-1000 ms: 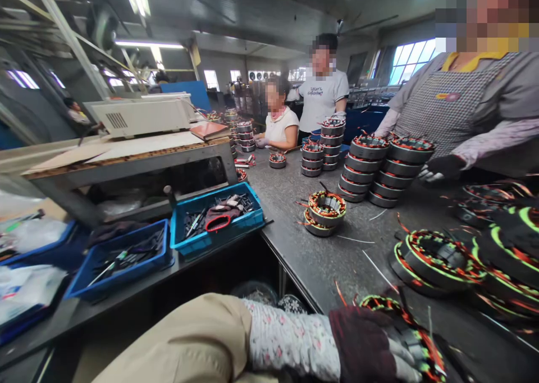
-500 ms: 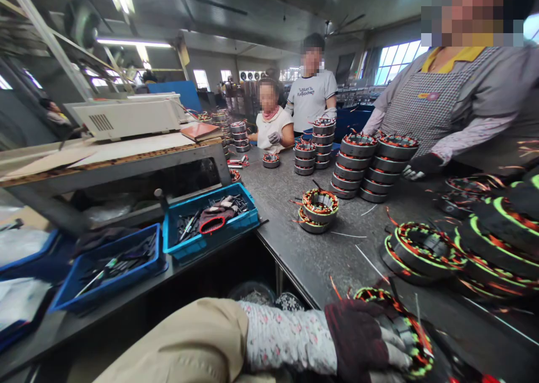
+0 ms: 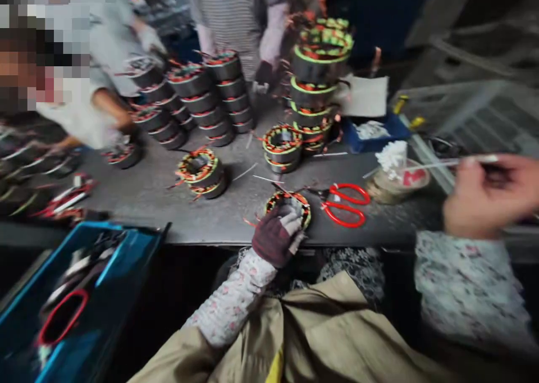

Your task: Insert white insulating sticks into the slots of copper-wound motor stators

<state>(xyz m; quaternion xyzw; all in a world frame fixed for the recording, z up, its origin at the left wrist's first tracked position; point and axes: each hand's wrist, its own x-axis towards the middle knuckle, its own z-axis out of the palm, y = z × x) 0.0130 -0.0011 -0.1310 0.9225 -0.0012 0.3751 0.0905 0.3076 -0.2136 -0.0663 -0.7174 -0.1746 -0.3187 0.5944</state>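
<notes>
My left hand (image 3: 275, 237), in a dark red glove with pale fingertips, grips the near rim of a motor stator (image 3: 306, 208). This ring with copper windings and yellow-green edging lies by the table's front edge. At the right, my bare right hand (image 3: 484, 195) is closed on a thin white strip (image 3: 440, 163); motion blurs the fingers. The strip stretches left above a round tub (image 3: 381, 189) with a bunch of white pieces (image 3: 391, 157). Between the stator and the tub lie red-handled scissors (image 3: 346, 204).
Stators (image 3: 202, 172) stand singly and in stacks (image 3: 314, 85) across the table (image 3: 236, 220). A small blue bin (image 3: 374, 138) is behind the tub. At left sits a blue tray (image 3: 130, 270) with tools. Co-workers' hands (image 3: 264, 77) are at the far side.
The view has swung right and down. My right hand, the white strip, the scissors and the tub are now in sight. My left hand is still on the stator.
</notes>
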